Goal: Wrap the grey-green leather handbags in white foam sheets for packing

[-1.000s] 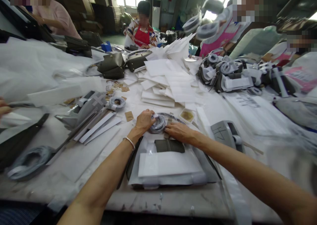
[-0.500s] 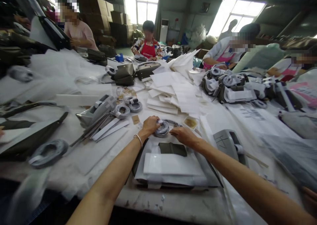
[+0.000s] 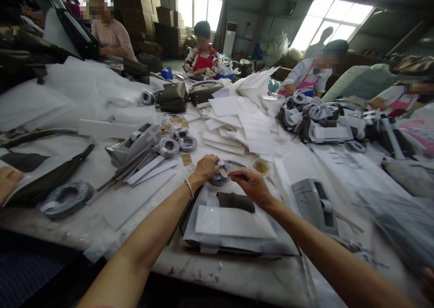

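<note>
My left hand (image 3: 206, 167), with a bracelet on the wrist, is closed on a coiled grey strap (image 3: 220, 176) lying on the table. My right hand (image 3: 249, 184) meets it from the right, its thumb and fingers pinched on the coil's wrapping; what exactly they pinch is too small to tell. Just in front of both hands lies a dark olive bag (image 3: 236, 202) partly covered by a white foam sheet (image 3: 233, 222) and clear plastic.
Two tape dispensers (image 3: 135, 142) (image 3: 315, 202), more strap coils (image 3: 176, 144) (image 3: 66, 198), white strips (image 3: 149, 170) and a stack of white foam sheets (image 3: 237, 123) lie around. Wrapped bags (image 3: 322, 120) are piled at the right. Several people work at the table's far side; another hand (image 3: 8, 181) shows at the left edge.
My right hand has lifted from lying flat on the bag to pinching at the coil beside my left hand. The camera has tilted up and shifted slightly.
</note>
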A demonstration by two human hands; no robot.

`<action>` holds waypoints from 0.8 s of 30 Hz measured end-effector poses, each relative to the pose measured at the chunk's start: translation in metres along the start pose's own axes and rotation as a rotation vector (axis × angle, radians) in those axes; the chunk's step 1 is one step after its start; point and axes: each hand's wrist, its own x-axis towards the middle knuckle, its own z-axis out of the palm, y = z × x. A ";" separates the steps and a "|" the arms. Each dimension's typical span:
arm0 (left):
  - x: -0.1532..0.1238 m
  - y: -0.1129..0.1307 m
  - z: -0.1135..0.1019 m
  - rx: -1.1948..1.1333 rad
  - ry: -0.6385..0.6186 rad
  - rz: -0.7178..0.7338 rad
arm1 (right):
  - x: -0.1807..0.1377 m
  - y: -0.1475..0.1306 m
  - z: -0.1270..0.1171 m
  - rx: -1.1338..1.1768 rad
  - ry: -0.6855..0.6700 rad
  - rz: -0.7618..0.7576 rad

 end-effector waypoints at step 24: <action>-0.035 0.036 -0.018 0.099 0.060 0.141 | 0.028 0.039 0.011 -0.546 -0.077 -0.459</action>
